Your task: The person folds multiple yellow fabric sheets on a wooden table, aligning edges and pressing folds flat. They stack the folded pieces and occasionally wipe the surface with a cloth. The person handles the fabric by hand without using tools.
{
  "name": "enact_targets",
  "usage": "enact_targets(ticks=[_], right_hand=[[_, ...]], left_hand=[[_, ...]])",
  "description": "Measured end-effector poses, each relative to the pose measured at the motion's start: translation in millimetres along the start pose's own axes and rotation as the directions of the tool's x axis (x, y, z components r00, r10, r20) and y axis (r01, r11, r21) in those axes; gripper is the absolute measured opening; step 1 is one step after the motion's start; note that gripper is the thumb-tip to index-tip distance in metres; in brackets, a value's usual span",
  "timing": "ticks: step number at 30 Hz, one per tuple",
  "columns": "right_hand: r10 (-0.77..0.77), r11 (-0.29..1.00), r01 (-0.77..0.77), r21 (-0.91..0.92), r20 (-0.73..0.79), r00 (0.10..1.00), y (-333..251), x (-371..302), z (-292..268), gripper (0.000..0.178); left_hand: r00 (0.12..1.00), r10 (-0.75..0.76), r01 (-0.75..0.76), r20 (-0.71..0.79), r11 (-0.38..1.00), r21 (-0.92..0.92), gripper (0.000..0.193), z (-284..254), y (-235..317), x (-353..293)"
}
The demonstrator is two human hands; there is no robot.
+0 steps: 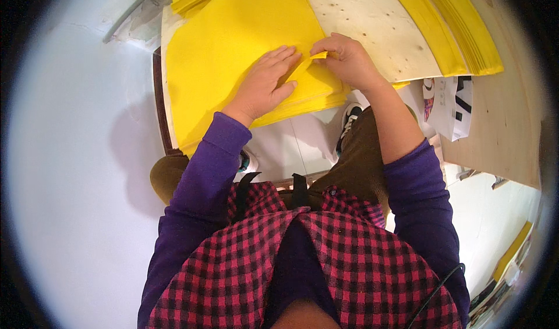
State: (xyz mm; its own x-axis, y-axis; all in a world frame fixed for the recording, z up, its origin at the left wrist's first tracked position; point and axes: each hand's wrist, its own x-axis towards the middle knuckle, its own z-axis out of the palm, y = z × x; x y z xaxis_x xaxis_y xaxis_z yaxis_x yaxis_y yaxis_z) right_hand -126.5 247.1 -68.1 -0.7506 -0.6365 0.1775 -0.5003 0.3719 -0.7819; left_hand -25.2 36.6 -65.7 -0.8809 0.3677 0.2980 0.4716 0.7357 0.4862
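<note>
Yellow cloth sheets (221,43) lie spread over the near left part of a wooden table, their front edges hanging past its edge. My left hand (263,84) rests flat on the top sheet, fingers stretched toward the right. Just right of it, my right hand (347,60) pinches a small folded yellow strip of cloth (318,56) between thumb and fingers. Between the two hands the cloth rises in a narrow fold. I cannot tell whether the strip is a corner of the top sheet or a separate piece.
Neat stacks of folded yellow cloth (466,32) lie at the table's right. Bare plywood (372,23) shows between them and the sheets. A white paper bag (453,108) stands below the right edge, beside a wooden panel (501,119). My knees and shoes are under the table's front.
</note>
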Motion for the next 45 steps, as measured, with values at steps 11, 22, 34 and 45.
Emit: enact_targets(ticks=[11,22,34,45], right_hand=[[0.128,0.976,-0.115,0.184,-0.060,0.990,0,-4,6,0.016],[0.212,0.955,-0.196,0.223,-0.050,0.976,-9,-4,4,0.017],[0.227,0.914,-0.188,0.359,-0.069,0.972,-11,-3,7,0.017],[0.268,0.896,-0.190,0.401,-0.148,0.952,-4,0,8,0.007]], left_hand=[[0.979,-0.198,0.201,-0.039,0.938,0.283,0.059,-36,27,-56],[0.860,-0.364,0.465,-0.358,0.847,0.256,0.055,-96,-18,-188],[0.692,-0.613,0.463,-0.382,0.782,-0.417,0.048,-101,-51,-196],[0.484,-0.834,0.550,-0.264,0.525,-0.649,0.013,-101,-60,-193]])
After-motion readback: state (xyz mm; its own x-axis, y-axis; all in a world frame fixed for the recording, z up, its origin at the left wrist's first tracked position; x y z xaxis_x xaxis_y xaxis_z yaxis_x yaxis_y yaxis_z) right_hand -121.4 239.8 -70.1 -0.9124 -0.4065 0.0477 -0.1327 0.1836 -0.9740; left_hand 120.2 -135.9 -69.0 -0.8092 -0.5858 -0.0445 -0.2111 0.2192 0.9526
